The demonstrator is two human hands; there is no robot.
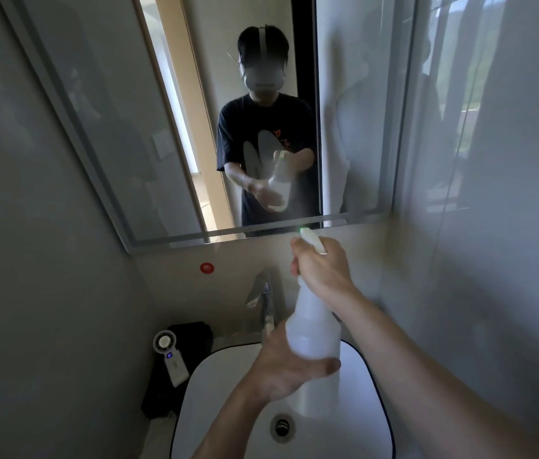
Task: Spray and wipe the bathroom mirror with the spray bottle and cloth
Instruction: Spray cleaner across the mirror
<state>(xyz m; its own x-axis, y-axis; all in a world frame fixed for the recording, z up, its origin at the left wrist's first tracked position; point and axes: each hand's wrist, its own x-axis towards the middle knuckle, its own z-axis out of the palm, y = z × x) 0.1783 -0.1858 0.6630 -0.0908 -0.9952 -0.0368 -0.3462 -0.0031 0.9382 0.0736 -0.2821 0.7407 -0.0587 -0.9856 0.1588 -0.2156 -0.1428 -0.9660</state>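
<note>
A translucent white spray bottle (313, 329) with a green-tipped nozzle is held over the sink, nozzle pointing at the lower edge of the mirror (168, 134). My right hand (323, 266) grips the bottle's neck and trigger. My left hand (289, 369) cups the bottle's body from below. A faint mist hangs in front of the mirror near the nozzle. The mirror reflects a person holding the same bottle. No cloth is clearly in view.
A white sink (225, 392) with a metal drain (284, 427) lies below, a chrome faucet (266, 303) behind it. A small white handheld fan (170, 354) rests on dark fabric (192, 332) at the left. Grey walls close in on both sides.
</note>
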